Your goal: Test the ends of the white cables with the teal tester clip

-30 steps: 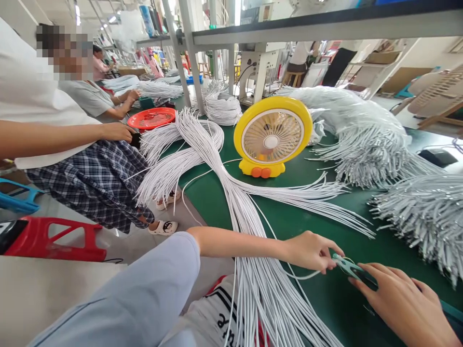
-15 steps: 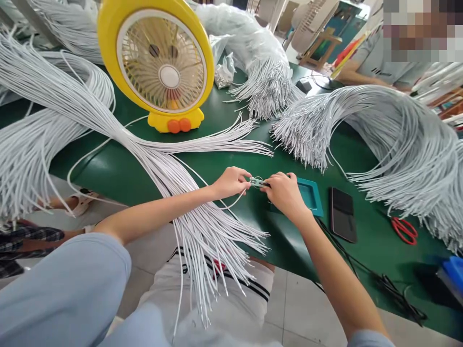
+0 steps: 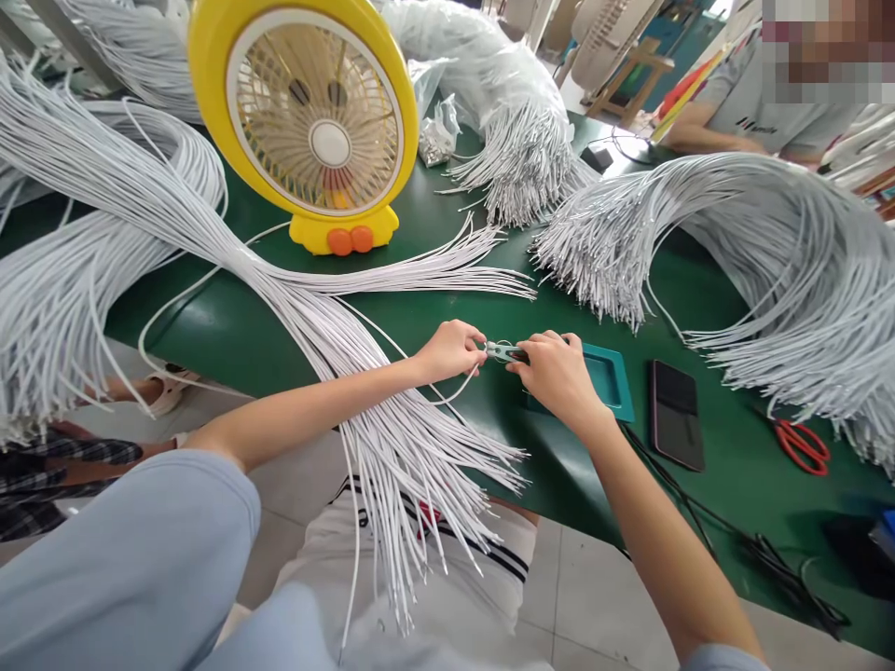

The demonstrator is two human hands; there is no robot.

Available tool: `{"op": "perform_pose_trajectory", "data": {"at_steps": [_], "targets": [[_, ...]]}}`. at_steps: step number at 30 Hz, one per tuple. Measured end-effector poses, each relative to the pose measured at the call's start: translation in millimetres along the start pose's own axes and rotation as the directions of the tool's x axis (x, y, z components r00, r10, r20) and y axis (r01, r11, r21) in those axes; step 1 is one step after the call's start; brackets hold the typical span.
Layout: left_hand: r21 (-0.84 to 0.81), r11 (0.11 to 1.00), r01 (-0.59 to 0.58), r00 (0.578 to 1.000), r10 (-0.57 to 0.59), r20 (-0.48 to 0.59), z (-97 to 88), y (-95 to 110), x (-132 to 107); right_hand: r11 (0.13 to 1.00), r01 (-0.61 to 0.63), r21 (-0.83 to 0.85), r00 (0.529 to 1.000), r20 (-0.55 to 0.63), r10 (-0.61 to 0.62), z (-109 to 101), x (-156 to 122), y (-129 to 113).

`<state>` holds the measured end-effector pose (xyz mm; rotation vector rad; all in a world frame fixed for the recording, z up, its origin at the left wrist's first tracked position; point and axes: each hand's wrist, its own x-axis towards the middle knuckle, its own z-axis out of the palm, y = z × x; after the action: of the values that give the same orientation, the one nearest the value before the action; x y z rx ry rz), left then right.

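Observation:
Pinched in my left hand [image 3: 456, 351] is the end of a single white cable [image 3: 467, 382], which curves down below the fingers. My right hand [image 3: 559, 373] is closed around the handles of small pliers [image 3: 502, 351]. The jaws of the pliers meet the cable end at my left fingertips; what sits between them is too small to make out. Under my left forearm a bundle of white cables [image 3: 378, 410] fans out over the table edge. A teal tray [image 3: 619, 391] lies just behind my right hand, partly hidden by it.
A yellow fan [image 3: 210, 112] stands at the back left of the green table [image 3: 447, 312]. More cable bundles [image 3: 615, 224] arch on the right. A phone [image 3: 676, 415], red-handled scissors [image 3: 801, 447] and black cords [image 3: 769, 564] lie right of my arm. Another person [image 3: 755, 112] sits across.
The whole view has shifted slightly, so most things appear a little further right. My hands keep the same hold on the cable and the pliers.

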<state>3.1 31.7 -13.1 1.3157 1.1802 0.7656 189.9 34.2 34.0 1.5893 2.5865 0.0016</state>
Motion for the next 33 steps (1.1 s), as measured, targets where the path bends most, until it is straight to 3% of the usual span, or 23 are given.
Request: {"op": "perform_pose_trajectory", "data": {"at_steps": [3,7,11,13,15,17,19,20,22,25,27,30,33], "targets": [[-0.016,1.0,-0.007,1.0,0.007,0.009,-0.4,-1.5,0.7,0.997,-0.001,0.079,0.997,-0.074,0.007,1.3,-0.1,9.8],[0.012,0.999,-0.039,0.999,0.039,0.002,-1.6,-3.0,1.7,0.986,-0.11,0.127,0.979,-0.159,0.13,6.6,2.3,23.3],[-0.025,0.998,-0.056,0.998,0.055,-0.029,-3.2,1.3,1.0,0.983,-0.093,0.158,0.971,-0.204,0.125,7.6,4.4,30.9],[-0.064,0.992,-0.11,0.993,0.106,-0.058,-3.3,6.1,-1.9,0.981,-0.079,0.177,0.945,-0.3,0.13,4.8,2.5,29.9],[-0.132,0.974,-0.186,0.981,0.177,-0.079,-1.9,11.6,-6.9,0.976,-0.048,0.214,0.857,-0.493,0.151,2.3,-2.8,22.6],[-0.227,0.944,-0.239,0.971,0.228,-0.077,1.2,17.0,-13.3,0.954,0.043,0.298,0.686,-0.703,0.188,3.3,-10.6,8.6],[-0.327,0.914,-0.24,0.97,0.239,-0.044,4.8,21.5,-19.6,0.881,0.206,0.426,0.57,-0.784,0.246,9.1,-18.7,-9.1],[-0.369,0.902,-0.223,0.972,0.233,-0.02,6.5,23.3,-22.0,0.828,0.27,0.491,0.563,-0.778,0.278,13.4,-22.1,-17.7],[-0.437,0.884,-0.166,0.978,0.205,0.043,9.0,25.5,-24.8,0.722,0.36,0.591,0.599,-0.74,0.307,23.2,-26.7,-31.0],[-0.503,0.862,-0.068,0.98,0.153,0.128,10.4,25.3,-24.2,0.617,0.389,0.684,0.624,-0.689,0.37,36.1,-27.9,-38.9],[-0.523,0.851,-0.047,0.984,0.129,0.123,10.5,23.7,-22.6,0.567,0.403,0.719,0.621,-0.669,0.408,41.2,-26.9,-38.4],[-0.445,0.882,-0.155,0.984,0.178,0.01,10.7,21.7,-22.7,0.536,0.43,0.726,0.604,-0.673,0.427,43.4,-26.0,-35.9],[-0.233,0.924,-0.302,0.953,0.298,-0.054,11.2,22.0,-27.2,0.521,0.453,0.723,0.595,-0.68,0.427,41.9,-27.2,-35.2]]}}
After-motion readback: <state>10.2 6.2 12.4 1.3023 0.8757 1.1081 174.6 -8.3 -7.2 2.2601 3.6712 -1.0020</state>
